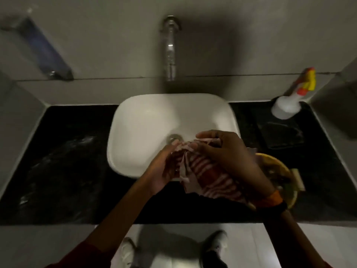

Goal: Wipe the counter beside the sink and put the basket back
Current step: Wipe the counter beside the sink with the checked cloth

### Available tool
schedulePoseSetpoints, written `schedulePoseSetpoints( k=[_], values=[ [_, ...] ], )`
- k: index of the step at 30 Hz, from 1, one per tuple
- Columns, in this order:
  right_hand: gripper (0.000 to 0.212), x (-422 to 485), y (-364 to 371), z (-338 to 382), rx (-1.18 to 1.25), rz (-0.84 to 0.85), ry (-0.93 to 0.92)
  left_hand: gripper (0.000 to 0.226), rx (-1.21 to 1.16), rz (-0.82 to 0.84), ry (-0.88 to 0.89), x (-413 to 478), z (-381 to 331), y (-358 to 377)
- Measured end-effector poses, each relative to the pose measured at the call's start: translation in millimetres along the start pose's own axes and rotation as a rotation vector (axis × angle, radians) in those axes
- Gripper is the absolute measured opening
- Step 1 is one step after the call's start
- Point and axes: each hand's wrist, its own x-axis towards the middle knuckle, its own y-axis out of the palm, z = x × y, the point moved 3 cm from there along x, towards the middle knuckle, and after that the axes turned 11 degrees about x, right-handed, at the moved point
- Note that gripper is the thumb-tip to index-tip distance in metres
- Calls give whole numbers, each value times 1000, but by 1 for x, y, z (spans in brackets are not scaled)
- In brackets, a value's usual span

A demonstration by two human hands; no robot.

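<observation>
A red and white striped cloth (210, 176) is bunched between both hands over the front right of the white sink (146, 120). My left hand (164, 169) grips its left side from below. My right hand (228, 151) lies over the top of it, fingers curled. A round yellowish basket (280, 171) with several items in it sits on the black counter (63, 167) to the right of the sink, partly hidden behind my right forearm. The counter left of the sink shows wet streaks.
A chrome tap (170, 47) comes out of the wall above the sink. A white spray bottle (291, 99) with a yellow and orange nozzle stands at the back right corner. A wall-mounted holder (40, 47) hangs at upper left. Grey walls close both counter ends.
</observation>
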Motion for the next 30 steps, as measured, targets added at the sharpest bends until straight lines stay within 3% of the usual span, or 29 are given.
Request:
schedulePoseSetpoints(
  k=[3, 6, 7, 8, 12, 15, 17, 20, 22, 24, 27, 30],
  values=[
    [20, -9, 99, 4, 68, 16, 43, 30, 50, 2, 60, -52, 11, -93],
    [9, -19, 195, -2, 129, 113, 95, 65, 210, 6, 89, -104, 28, -184],
    [5, -22, 224, -8, 94, 159, 99, 69, 261, -10, 87, -118, 34, -212],
    [14, -25, 250, -20, 91, 200, 142, 70, 310, -26, 61, -131, 42, -238],
    [18, -26, 327, -72, 136, 148, 306, 49, 387, 2, -129, -148, 73, -315],
    [11, -11, 356, -82, 41, -46, 264, 29, 498, -45, -73, -125, 85, -347],
    [21, -4, 366, -88, -104, -207, 261, 32, 670, -205, -25, -106, 91, -366],
    [41, -5, 390, -100, -517, -374, 256, 37, 1091, -523, 99, -96, 97, -395],
    [47, -10, 415, -108, -617, -436, 218, 41, 1364, -632, 217, -98, 103, -409],
    [59, -14, 444, -123, -593, -388, 226, 53, 1546, -570, 235, -99, 115, -416],
    [85, -5, 472, -148, -652, -216, 309, 71, 1691, -441, 128, -96, 139, -422],
    [86, 30, 471, -154, -715, -249, 255, 75, 1699, -422, 107, -90, 150, -428]
  ],
)
